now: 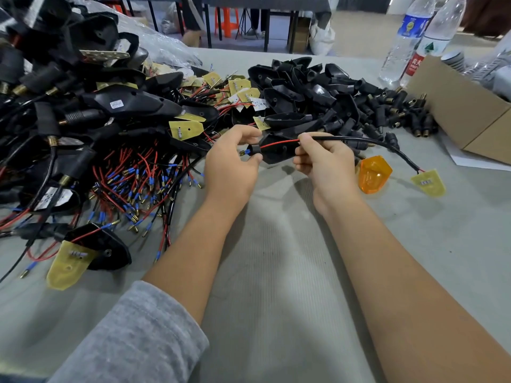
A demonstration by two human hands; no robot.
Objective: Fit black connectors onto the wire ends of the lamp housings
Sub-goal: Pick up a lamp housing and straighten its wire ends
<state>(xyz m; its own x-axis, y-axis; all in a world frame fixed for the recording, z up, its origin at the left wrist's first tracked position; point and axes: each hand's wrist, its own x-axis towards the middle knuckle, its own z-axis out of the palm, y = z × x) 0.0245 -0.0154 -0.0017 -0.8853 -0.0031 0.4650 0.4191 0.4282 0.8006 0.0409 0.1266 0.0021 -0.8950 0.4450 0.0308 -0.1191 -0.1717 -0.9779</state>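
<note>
1. Gripping a black lamp housing (276, 152) above the counter (276, 258), the left hand (232, 164) is pinched at its collar.
2. A black-sleeved wire (359, 140) is pinched by the right hand (323, 161).
3. Bare counter is left near the forearms; piles crowd the left and far edges.
4. Grey parts (497, 76) are held in a cardboard box (456, 106), far right.

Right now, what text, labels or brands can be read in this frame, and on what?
Red bottle label: two white Chinese characters, "农夫".
Blue bottle label: printed logo, too blurred to read.
White sticker on a black housing: print too small to read.
White stickers in the left pile: unreadable.
</note>
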